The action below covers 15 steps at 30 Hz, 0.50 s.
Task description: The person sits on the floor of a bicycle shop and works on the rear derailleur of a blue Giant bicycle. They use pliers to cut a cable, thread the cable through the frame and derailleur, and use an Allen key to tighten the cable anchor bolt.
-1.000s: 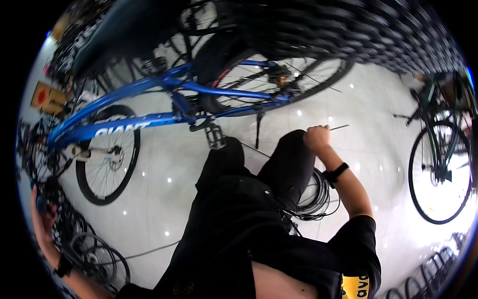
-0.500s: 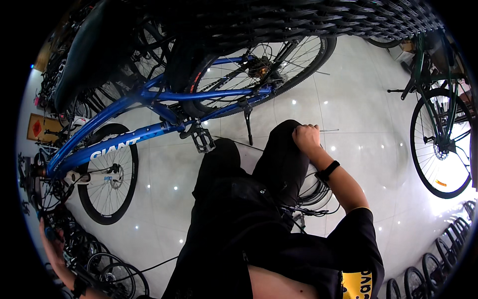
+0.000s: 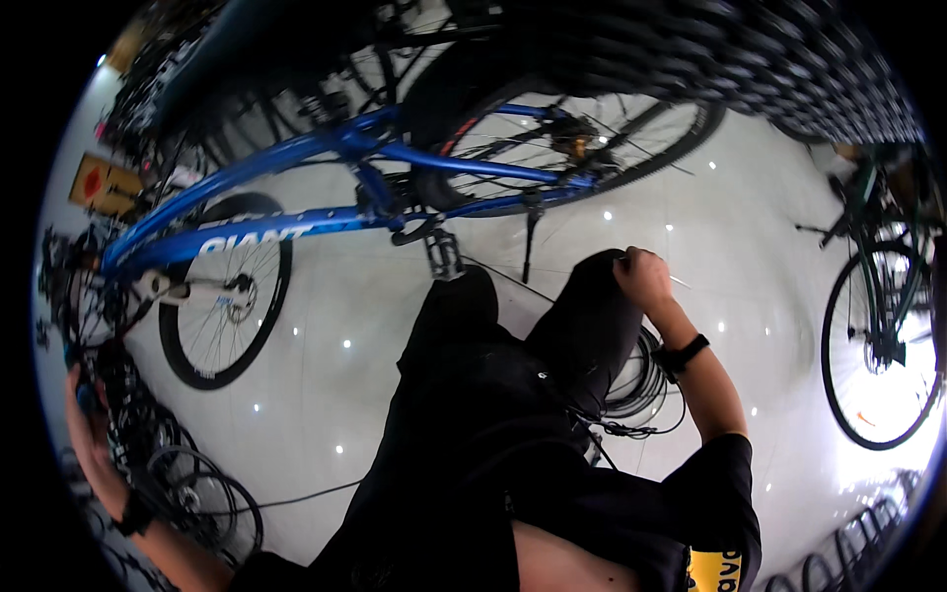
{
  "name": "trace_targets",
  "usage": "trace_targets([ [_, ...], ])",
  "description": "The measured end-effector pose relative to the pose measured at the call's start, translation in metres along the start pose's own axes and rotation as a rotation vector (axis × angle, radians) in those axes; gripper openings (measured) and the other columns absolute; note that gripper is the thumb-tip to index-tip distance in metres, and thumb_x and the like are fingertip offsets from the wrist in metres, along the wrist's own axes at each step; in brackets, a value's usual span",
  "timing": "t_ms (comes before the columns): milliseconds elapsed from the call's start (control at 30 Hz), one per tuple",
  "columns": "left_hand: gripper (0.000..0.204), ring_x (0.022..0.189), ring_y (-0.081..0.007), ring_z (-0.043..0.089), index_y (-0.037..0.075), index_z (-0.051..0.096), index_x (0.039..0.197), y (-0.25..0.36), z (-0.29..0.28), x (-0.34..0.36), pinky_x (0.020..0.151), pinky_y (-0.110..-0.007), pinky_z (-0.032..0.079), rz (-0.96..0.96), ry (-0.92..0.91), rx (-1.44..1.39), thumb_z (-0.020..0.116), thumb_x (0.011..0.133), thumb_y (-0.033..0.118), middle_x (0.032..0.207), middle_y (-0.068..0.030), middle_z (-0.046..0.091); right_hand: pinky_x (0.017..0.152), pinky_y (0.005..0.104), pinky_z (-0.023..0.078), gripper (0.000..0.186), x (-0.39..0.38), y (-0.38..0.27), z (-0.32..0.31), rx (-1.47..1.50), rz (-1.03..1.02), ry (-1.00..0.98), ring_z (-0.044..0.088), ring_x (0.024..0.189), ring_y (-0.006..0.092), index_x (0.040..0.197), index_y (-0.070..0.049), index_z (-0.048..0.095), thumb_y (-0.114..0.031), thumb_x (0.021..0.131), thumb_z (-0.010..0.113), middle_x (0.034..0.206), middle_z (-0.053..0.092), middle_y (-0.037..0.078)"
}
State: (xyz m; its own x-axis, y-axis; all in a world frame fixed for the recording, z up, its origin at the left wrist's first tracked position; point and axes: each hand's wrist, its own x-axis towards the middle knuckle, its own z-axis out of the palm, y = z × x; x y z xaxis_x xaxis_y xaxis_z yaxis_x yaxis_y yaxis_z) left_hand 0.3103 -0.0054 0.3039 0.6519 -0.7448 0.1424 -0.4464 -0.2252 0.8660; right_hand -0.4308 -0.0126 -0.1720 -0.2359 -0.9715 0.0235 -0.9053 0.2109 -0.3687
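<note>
A blue bicycle (image 3: 261, 234) stands across the far side, its front wheel to the left. At the far left edge, my left hand (image 3: 87, 409) is closed about the end of the handlebar, on a dark grip (image 3: 92, 397); the rim of the view squeezes it, so its fingers show only in part. My right hand (image 3: 645, 278) rests on my right knee with curled fingers. A thin metal rod (image 3: 681, 282) sticks out of it to the right; the rest of the rod is hidden in the fist. The pedal (image 3: 445, 255) hangs just beyond my left knee.
The bicycle's kickstand (image 3: 530, 242) is down on the shiny tiled floor (image 3: 326, 424). Coiled black cables (image 3: 641, 385) lie beside my right leg. A woven black basket (image 3: 779, 69) hangs overhead at the far right. Another bicycle (image 3: 878, 326) stands at right; several bikes crowd the left.
The view has shifted and turned, so the bicycle appears farther right and tilted differently. My right hand stays on the knee with the rod; my left hand stays at the handlebar.
</note>
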Motion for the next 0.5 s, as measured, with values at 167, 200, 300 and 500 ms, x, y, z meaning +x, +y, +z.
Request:
trace_targets([
  [167,0.048,0.083,-0.0135,0.062,0.011,0.061,0.114,0.005,0.043,-0.036,0.076,-0.024,0.046,0.011,0.026,0.0,0.072,0.081,0.043,0.093,-0.0023,0.063,0.072,0.0435,0.052,0.028,0.011,-0.082,-0.056,0.255,-0.21,-0.229,0.065,0.078,0.0364,0.08,-0.001,0.064,-0.029,0.081,0.064,0.078,0.067,0.019],
  [200,0.049,0.084,-0.0136,0.062,0.011,0.061,0.115,0.002,0.049,-0.038,0.077,-0.025,0.045,0.007,0.04,0.008,0.072,0.081,0.043,0.094,-0.002,0.063,0.073,0.0433,0.052,0.029,0.01,-0.1,-0.065,0.297,-0.269,-0.3,0.065,0.079,0.0365,0.08,-0.001,0.064,-0.03,0.08,0.065,0.079,0.067,0.019],
  [300,0.047,0.088,-0.0143,0.062,0.012,0.061,0.117,-0.003,0.015,-0.018,0.077,-0.024,0.04,0.034,-0.041,-0.068,0.07,0.083,0.042,0.101,-0.0015,0.063,0.079,0.0415,0.051,0.037,0.002,-0.165,-0.063,0.322,-0.435,-0.561,0.065,0.085,0.038,0.087,0.003,0.066,-0.034,0.079,0.068,0.085,0.067,0.022],
  [500,0.048,0.099,-0.017,0.06,0.003,0.057,0.12,-0.022,-0.011,-0.019,0.089,-0.028,0.043,0.025,-0.015,-0.092,0.067,0.087,0.035,0.113,-0.0052,0.061,0.087,0.0397,0.05,0.088,0.028,-0.243,0.014,0.319,-0.174,-0.514,0.062,0.1,0.041,0.116,0.017,0.049,-0.057,0.074,0.069,0.104,0.062,0.032],
])
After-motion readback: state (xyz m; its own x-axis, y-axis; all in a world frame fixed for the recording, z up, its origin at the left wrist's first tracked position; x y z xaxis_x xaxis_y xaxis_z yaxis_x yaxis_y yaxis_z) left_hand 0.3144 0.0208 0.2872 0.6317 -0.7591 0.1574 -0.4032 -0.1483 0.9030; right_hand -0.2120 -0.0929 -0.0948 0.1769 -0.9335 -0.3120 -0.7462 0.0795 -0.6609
